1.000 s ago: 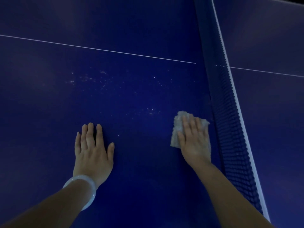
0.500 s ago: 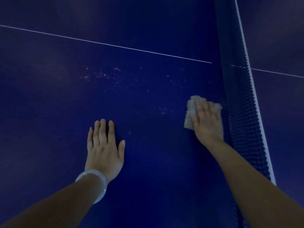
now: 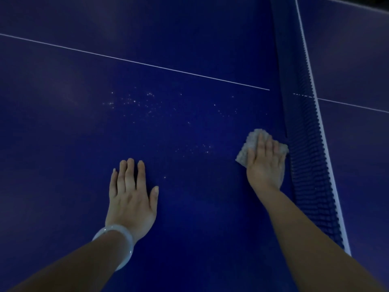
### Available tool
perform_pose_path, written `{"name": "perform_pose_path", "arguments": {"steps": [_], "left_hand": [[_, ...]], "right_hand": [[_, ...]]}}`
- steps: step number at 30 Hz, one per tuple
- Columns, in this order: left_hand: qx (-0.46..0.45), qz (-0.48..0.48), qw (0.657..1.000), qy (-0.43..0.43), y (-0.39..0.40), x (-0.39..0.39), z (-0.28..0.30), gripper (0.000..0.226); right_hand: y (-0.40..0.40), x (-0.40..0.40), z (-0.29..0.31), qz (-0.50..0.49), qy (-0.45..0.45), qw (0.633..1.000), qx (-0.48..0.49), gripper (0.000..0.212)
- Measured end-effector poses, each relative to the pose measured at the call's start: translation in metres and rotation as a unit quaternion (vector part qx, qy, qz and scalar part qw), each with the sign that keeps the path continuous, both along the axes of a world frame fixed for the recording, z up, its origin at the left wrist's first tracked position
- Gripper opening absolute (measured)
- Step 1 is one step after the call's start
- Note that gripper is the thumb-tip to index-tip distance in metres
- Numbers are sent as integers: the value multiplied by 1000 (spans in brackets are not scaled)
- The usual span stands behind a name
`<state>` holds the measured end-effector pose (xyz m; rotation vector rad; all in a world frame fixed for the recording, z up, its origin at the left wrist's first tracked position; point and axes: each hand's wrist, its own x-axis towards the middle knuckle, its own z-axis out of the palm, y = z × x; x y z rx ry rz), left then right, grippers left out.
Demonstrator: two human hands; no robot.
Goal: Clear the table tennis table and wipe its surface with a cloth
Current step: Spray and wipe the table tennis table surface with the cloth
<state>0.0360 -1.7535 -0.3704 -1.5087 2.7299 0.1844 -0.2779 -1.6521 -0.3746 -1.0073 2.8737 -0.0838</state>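
Grey cloth under flat right hand, seemingly shifted along net | left hand flat

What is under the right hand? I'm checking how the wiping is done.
A grey cloth lies flat under the right hand, on the blue table. The table beneath is hidden.

Flat hands on blue table — right on cloth

Dim light (room unseen); black strip beyond far top-right edge.
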Motion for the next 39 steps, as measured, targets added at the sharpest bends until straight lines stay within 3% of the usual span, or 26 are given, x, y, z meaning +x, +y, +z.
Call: {"name": "perform_pose_path", "arguments": {"steps": [3, 10, 14, 21, 24, 31, 36, 39], "left_hand": [[2, 0, 1000, -1, 0, 1, -1, 70], [7, -3, 1000, -9, 2, -3, 10, 74], [11, -29, 999, 26, 0, -23, 21, 84], [23, -30, 997, -65, 9, -84, 10, 100], [5, -30, 998, -51, 10, -83, 7, 97], [9, -38, 999, -27, 9, -83, 6, 92], [6, -37, 999, -23, 10, -83, 6, 92], [11, -33, 999, -28, 9, -83, 5, 92]], "right_hand": [[-4, 3, -2, -39, -12, 999, -9, 59], [6, 4, 3, 80, -34, 996, 22, 60], [2, 4, 2, 66, -30, 997, 22, 59], [-8, -6, 2, -24, -55, 998, -10, 61], [-19, -30, 1, -24, -61, 998, -10, 62], [-72, -107, 6, -19, -69, 997, 7, 63], [-132, -111, 18, -81, -114, 990, 31, 65], [-175, -74, 28, 19, -71, 994, 77, 63]]}}
